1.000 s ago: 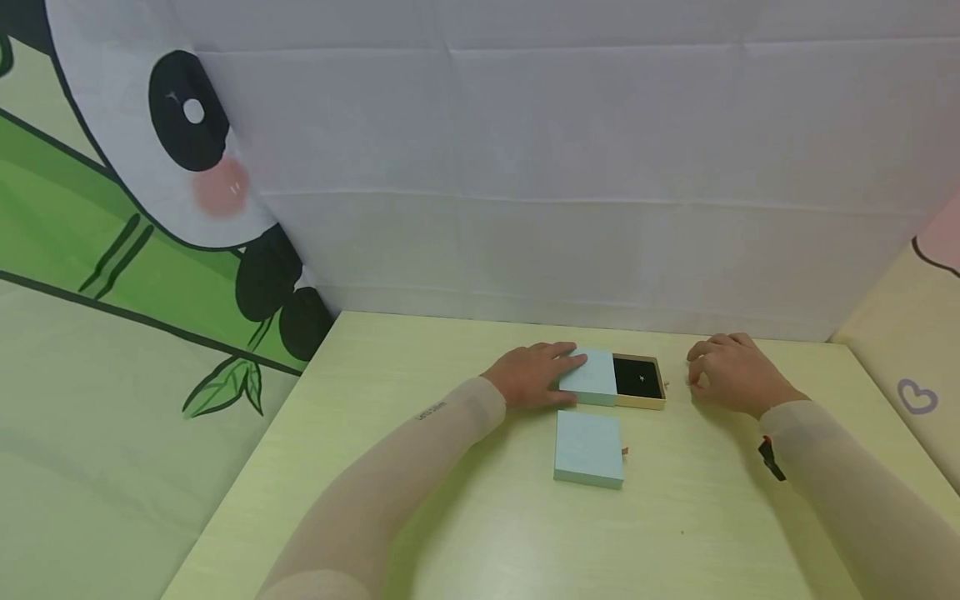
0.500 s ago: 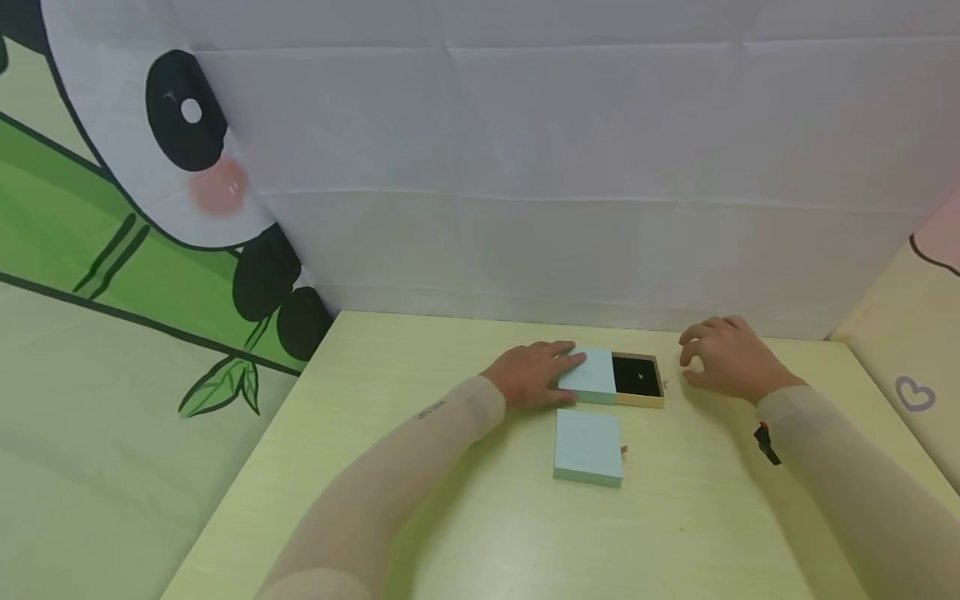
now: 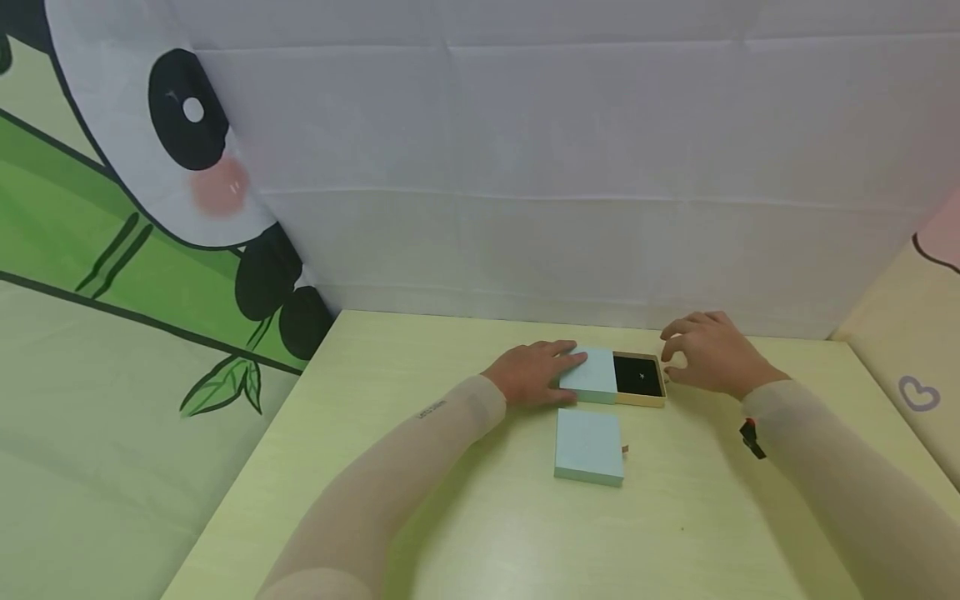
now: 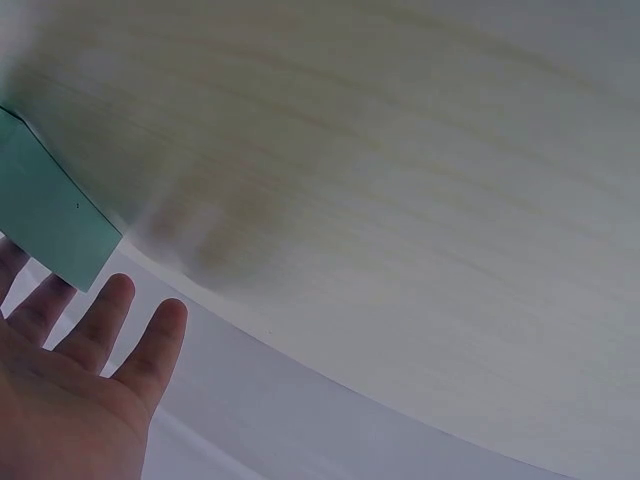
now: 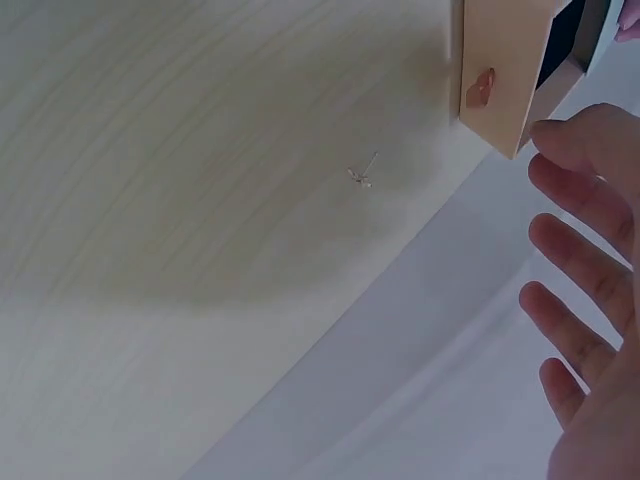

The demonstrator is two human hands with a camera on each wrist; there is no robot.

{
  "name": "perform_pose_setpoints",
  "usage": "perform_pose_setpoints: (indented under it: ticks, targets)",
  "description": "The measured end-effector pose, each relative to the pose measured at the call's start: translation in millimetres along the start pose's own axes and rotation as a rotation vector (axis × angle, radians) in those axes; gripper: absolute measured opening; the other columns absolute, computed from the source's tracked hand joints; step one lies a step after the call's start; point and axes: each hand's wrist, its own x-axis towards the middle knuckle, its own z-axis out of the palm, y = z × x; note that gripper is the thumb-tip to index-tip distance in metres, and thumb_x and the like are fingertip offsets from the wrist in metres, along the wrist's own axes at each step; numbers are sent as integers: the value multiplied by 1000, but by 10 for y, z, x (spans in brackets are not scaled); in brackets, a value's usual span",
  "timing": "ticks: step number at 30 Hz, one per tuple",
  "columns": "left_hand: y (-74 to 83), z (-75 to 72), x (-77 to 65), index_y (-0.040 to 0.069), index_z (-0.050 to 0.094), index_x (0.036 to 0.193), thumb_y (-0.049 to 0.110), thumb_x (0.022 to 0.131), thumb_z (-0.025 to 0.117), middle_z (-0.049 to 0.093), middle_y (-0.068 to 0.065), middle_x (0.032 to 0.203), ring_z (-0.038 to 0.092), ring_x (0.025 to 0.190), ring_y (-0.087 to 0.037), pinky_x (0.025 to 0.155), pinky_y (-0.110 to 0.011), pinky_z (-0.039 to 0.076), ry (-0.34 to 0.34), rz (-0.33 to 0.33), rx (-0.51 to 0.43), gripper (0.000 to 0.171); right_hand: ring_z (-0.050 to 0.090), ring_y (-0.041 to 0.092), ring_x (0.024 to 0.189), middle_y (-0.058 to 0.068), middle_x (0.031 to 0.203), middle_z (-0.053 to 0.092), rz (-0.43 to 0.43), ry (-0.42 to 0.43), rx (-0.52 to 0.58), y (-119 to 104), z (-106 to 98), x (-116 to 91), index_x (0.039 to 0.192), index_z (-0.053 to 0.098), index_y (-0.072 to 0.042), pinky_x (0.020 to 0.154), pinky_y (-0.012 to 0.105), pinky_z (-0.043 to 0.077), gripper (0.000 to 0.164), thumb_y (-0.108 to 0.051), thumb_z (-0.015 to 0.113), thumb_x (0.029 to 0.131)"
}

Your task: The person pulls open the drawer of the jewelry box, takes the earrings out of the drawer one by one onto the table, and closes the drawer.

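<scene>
A pale blue slide-out box (image 3: 588, 375) lies near the back of the table. Its drawer (image 3: 662, 398) sticks out to the right, showing a black pad (image 3: 632, 375) with a tiny shiny piece on it. My left hand (image 3: 528, 377) rests on the box's left end, fingers stretched over the top and thumb at the near edge. My right hand (image 3: 708, 354) hovers at the drawer's right end, fingers loosely bent and holding nothing; the right wrist view shows the thumb right at the drawer's corner. A small stud earring (image 5: 360, 178), thin post and shiny head, lies on the table by the drawer's end.
A second pale blue box (image 3: 588, 447) with a ribbon tab (image 3: 626, 450) lies closed in front of the first. White cloth (image 3: 525, 167) hangs behind the table (image 3: 480, 533). A cartoon-printed cloth (image 3: 127, 350) hangs on the left.
My right hand has moved left toward the drawer's end, and its fingers have spread apart from the thumb. The left hand and both boxes have stayed put.
</scene>
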Motion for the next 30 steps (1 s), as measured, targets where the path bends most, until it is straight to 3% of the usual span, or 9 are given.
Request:
perform_pose_setpoints:
  ticks: [9, 19, 30]
  targets:
    - [5, -3, -16, 35, 32, 189, 70, 117, 63, 35, 1, 197, 47, 178, -26, 141, -48, 49, -4, 1, -12, 86, 72, 47, 141, 12, 140, 85, -33, 7, -8, -130, 43, 64, 96, 92, -26, 119, 75, 51, 3, -24, 94, 96]
    - [7, 15, -25, 35, 33, 189, 70, 117, 63, 36, 1, 196, 48, 177, -26, 140, -47, 50, 1, 5, 0, 86, 71, 45, 143, 12, 142, 84, -29, -34, -16, -265, 120, 121, 96, 92, -26, 123, 73, 50, 4, -25, 96, 97]
    - [15, 15, -43, 36, 33, 189, 70, 117, 63, 35, 2, 197, 48, 178, -25, 141, -46, 49, -2, 8, -4, 85, 71, 43, 139, 12, 139, 84, -71, -11, -15, -331, 174, 124, 94, 92, -24, 121, 72, 52, 5, -21, 96, 96]
